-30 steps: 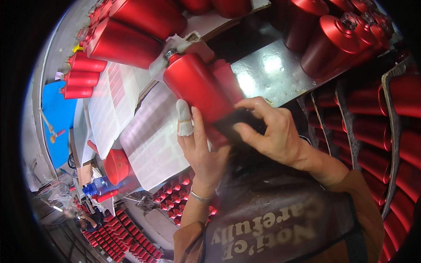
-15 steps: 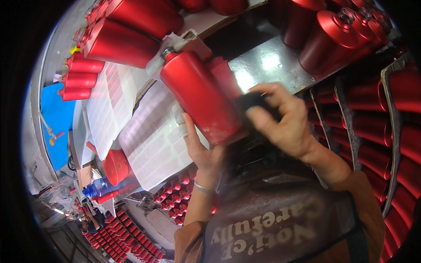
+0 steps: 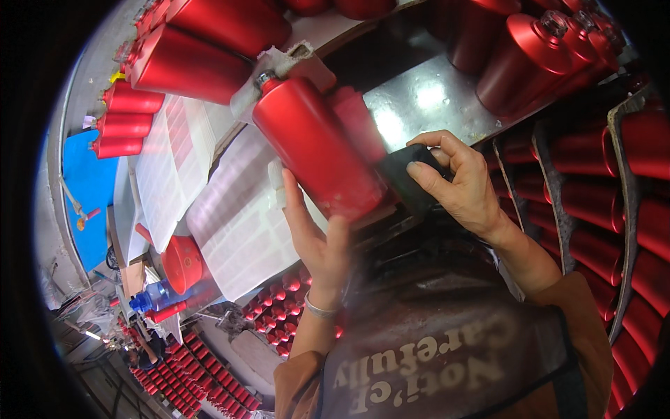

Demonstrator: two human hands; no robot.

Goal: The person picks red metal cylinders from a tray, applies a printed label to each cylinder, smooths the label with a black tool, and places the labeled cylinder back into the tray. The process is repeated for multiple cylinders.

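The left hand (image 3: 317, 237) has its grip wrapped around a red metal bottle (image 3: 317, 157), tilted above the shiny worktop (image 3: 433, 98). The right hand (image 3: 464, 185) pinches a black pad (image 3: 405, 174) against the bottle's bottom end. More red bottles (image 3: 530, 59) stand close behind, and white sheets (image 3: 237, 223) lie to the left.

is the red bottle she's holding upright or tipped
Tipped. The red bottle leans with its neck up-left and base down-right, the left hand under it and the right hand at its base.

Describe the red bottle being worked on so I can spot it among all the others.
Start at the shiny metal worktop in the upper middle. Just left of it, one red bottle lies tilted, propped by the left hand. Unlike the racked bottles, it is held, with the right hand pressing a black pad against its base.
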